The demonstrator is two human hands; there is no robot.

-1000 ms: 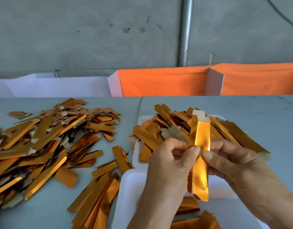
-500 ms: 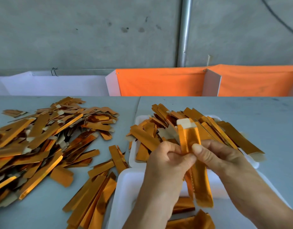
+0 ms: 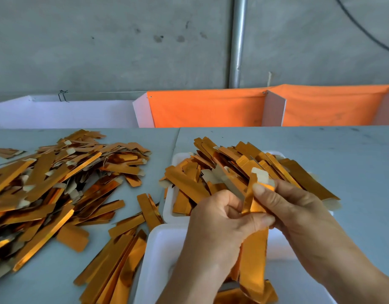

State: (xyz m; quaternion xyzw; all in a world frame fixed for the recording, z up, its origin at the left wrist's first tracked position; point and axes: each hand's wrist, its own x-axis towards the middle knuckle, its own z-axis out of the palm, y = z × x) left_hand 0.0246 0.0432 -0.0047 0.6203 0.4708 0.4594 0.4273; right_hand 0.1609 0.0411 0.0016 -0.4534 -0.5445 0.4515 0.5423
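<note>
Where left hand [image 3: 220, 227] meets right hand [image 3: 298, 211] — gold strip [image 3: 254, 260] stands pinched.

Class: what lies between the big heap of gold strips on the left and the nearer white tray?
Head view: a loose bunch of gold strips on the grey table, between heap and tray.

- Pale grey desk [image 3: 353, 154] carrying everything.
- Big loose heap of orange-gold foil strips [image 3: 57, 183] on the left side of the desk, some showing pale paper tabs.
- Smaller scatter of like strips [image 3: 114, 264] near the front edge, just beside the near white foam tray [image 3: 158, 249].
- Far white foam tray [image 3: 169, 207], piled over its rim with more strips [image 3: 211, 167].
- Orange cloth [image 3: 206, 108] and white panels [image 3: 68, 113] behind the desk.
- Grey concrete wall [image 3: 101, 40] with an upright metal pipe [image 3: 238, 40] and a black cable [image 3: 364, 29].
</note>
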